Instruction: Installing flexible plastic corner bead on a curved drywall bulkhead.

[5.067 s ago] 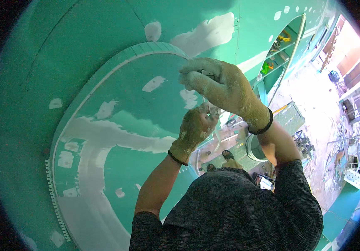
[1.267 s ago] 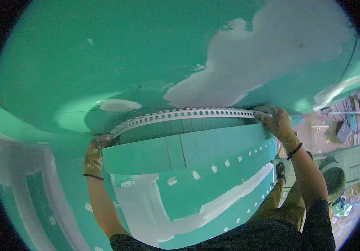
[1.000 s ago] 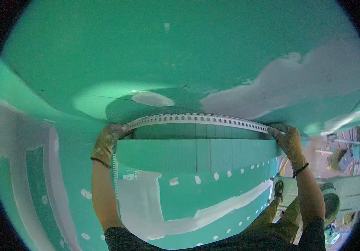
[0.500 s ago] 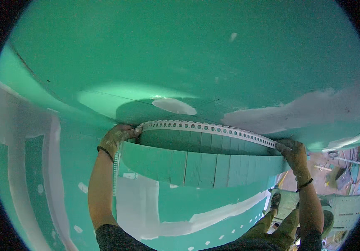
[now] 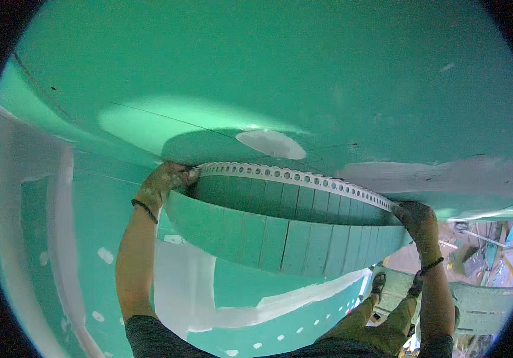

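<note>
A white perforated plastic corner bead (image 5: 295, 176), bent into a long arc, spans between my hands just above a curved green drywall strip (image 5: 280, 241) with vertical score lines. My left hand (image 5: 164, 184) pinches the bead's left end, close to the green board surface overhead. At the far right, my right hand (image 5: 419, 224) has its fingers closed on the other end, beside the curved strip's right end. Part of the right fingers is in shadow. I cannot tell whether the bead touches the board along its whole length.
Green drywall (image 5: 268, 71) fills the upper view, with an oval filler patch (image 5: 271, 144) and a shadow near the bead. Filled joints (image 5: 179, 286) run over the wall below. At lower right, my feet stand on a scaffold platform (image 5: 483, 304), above a cluttered floor (image 5: 471, 256).
My view has shifted slightly, and the left hand sits a little higher and further left in it. Both hands keep hold of the bead. A perforated strip below my left hand no longer shows.
</note>
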